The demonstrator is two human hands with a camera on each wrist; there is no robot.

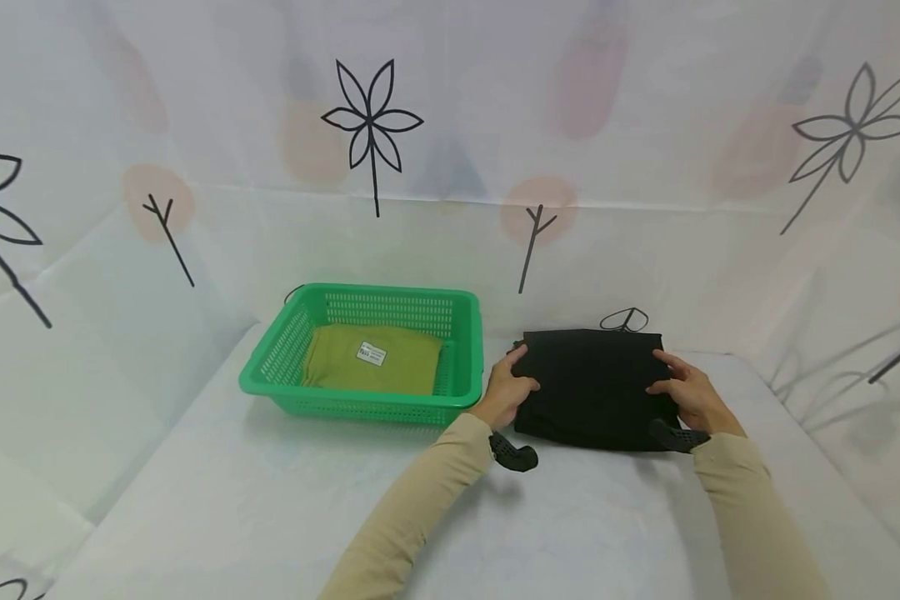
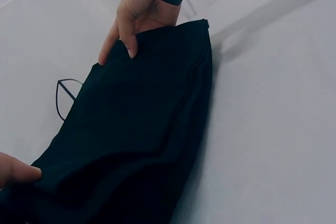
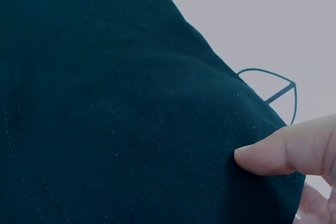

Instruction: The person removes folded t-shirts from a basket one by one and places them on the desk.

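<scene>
A folded black cloth with several layers lies across the right part of the table, between both hands. My left hand grips its left side, thumb on top. On the opposite side my right hand pinches the edge, its thumb over the fabric and other fingers partly hidden beneath. Stacked folds of the cloth show along its near edge in the left wrist view. Close up in the right wrist view, the right thumb presses on the dark fabric, where faint stitching shows.
Left of the black cloth stands a green plastic basket. Inside it lies a folded olive-green cloth with a white label. A white table cover stretches below, and a printed curtain hangs behind.
</scene>
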